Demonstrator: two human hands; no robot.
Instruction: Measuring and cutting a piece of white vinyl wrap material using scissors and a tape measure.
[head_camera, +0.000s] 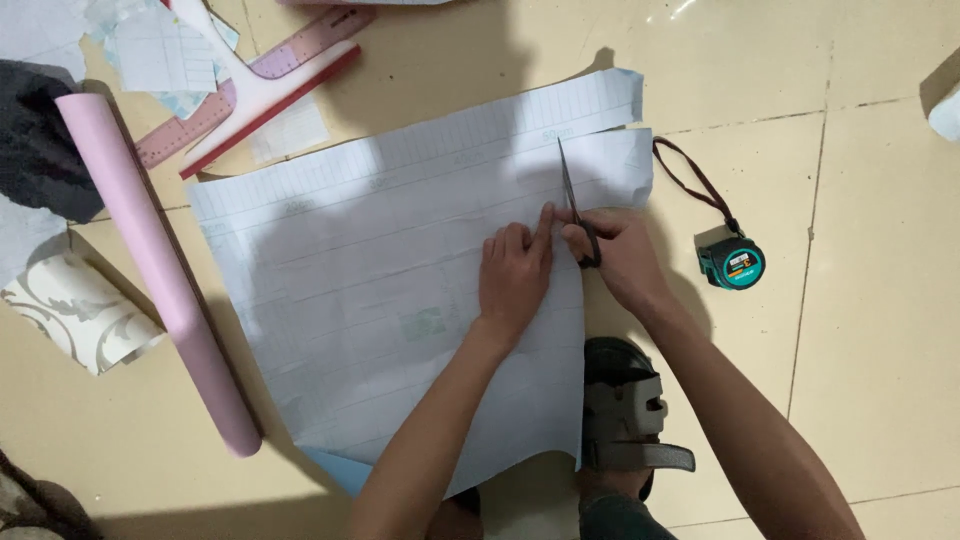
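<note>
A large sheet of white gridded backing paper (380, 280) lies flat on the tiled floor. My left hand (515, 272) presses down on the sheet, its index finger stretched along a line beside the scissors. My right hand (622, 255) grips black-handled scissors (572, 195), whose blades point away from me and sit in the paper near its right edge. The paper right of the blades is a narrow strip.
A pink roll (150, 260) lies left of the sheet. A pink ruler and a red-edged T-square (262, 82) lie at the top left with paper scraps. A teal tape measure (732, 262) with a strap rests on the right. My sandalled foot (622, 410) is below.
</note>
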